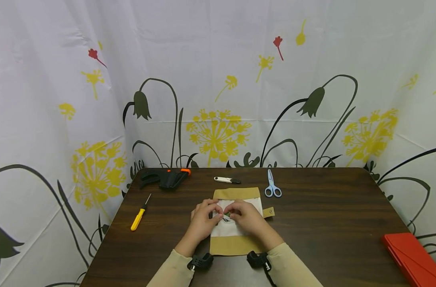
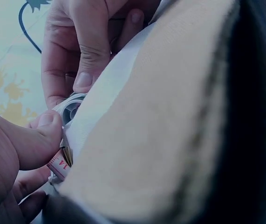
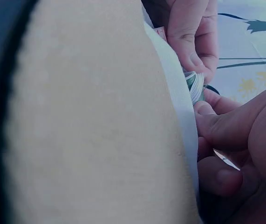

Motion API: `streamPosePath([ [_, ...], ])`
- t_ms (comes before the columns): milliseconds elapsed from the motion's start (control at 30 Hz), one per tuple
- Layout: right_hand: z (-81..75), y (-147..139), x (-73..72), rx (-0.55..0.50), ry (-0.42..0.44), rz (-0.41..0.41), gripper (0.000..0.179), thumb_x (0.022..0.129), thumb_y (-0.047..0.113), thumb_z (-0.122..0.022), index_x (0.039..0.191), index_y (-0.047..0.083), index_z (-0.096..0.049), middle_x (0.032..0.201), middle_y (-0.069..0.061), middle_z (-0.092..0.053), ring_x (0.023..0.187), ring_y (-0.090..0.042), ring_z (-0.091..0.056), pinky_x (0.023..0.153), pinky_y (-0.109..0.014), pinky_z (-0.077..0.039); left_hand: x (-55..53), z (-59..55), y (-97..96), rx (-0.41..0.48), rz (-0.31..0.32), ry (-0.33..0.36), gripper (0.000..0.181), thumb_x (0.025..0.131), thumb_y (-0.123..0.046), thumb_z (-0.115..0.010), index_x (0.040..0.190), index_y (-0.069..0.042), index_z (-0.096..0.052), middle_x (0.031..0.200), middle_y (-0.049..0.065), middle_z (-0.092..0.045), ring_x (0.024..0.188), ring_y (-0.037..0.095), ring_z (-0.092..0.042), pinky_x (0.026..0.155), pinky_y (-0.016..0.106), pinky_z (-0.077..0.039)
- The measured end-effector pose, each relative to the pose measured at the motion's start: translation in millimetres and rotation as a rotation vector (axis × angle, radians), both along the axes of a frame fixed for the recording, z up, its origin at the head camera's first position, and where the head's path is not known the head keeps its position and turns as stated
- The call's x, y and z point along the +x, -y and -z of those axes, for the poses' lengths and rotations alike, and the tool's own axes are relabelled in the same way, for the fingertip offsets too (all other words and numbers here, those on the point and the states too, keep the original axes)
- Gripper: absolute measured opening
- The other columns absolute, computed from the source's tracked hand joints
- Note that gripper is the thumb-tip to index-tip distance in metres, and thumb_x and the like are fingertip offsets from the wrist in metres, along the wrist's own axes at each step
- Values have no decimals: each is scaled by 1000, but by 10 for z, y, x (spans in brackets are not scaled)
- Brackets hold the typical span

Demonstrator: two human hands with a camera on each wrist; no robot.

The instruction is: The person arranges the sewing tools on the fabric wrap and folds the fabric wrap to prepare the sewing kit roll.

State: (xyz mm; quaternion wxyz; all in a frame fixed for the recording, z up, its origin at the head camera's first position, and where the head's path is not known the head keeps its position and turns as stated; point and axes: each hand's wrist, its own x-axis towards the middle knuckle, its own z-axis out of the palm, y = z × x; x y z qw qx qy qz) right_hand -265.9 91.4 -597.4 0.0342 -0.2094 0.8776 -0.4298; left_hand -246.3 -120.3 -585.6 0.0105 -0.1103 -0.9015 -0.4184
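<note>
A cloth pouch (image 1: 235,245), tan at both ends and white in the middle, lies opened flat with a snap tab (image 1: 269,212) sticking out to the right. Over its white middle, my left hand (image 1: 202,218) and right hand (image 1: 247,216) meet fingertip to fingertip. Between them they pinch a small thread spool (image 3: 196,87) with white and green strands. Its round hollow core shows in the left wrist view. Below the left thumb, a strip of measuring tape (image 2: 59,164) with red figures pokes out by the pouch. Much of the spool is hidden behind fingers and cloth.
Beyond the pouch lie a white and black seam-ripper-like tool (image 1: 227,180) and light blue scissors (image 1: 272,185). A black glue gun (image 1: 170,179) with orange parts and a yellow screwdriver (image 1: 140,215) are at the left. A red case (image 1: 415,257) sits at the right edge.
</note>
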Motion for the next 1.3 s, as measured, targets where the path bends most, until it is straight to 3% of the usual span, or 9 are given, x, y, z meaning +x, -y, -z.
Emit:
streamPosePath([
  [367, -13, -47, -3, -21, 18, -34, 21, 100, 8, -77, 110, 26, -82, 102, 9, -70, 86, -8, -56, 81, -26, -47, -8, 7, -2, -17, 5, 12, 18, 99, -20, -80, 88, -31, -71, 150, 8, -66, 141, 44, -49, 116, 71, -25],
  [667, -25, -16, 10, -60, 37, -38, 21, 89, 23, -92, 106, 27, -80, 100, 8, -68, 75, -7, -51, 69, -25, -46, -1, 21, -29, -64, -12, 2, 18, 100, -19, -78, 86, -28, -70, 150, 6, -64, 138, 41, -51, 118, 70, -25],
  [1000, -41, 9, 18, -55, 2, -45, 25, 87, 20, -94, 104, 26, -77, 96, 4, -67, 72, -7, -50, 66, -25, -45, 3, 3, -52, -80, -31, 0, 18, 100, -20, -79, 86, -29, -70, 150, 4, -64, 139, 40, -50, 120, 68, -25],
  [1300, -24, -25, 18, -121, 89, -43, 33, 88, 12, -91, 116, 20, -75, 106, -2, -75, 64, -5, -51, 59, -23, -44, 15, 32, -74, -58, -48, -39, 19, 98, -18, -80, 85, -26, -69, 145, 7, -66, 136, 41, -51, 117, 68, -25],
])
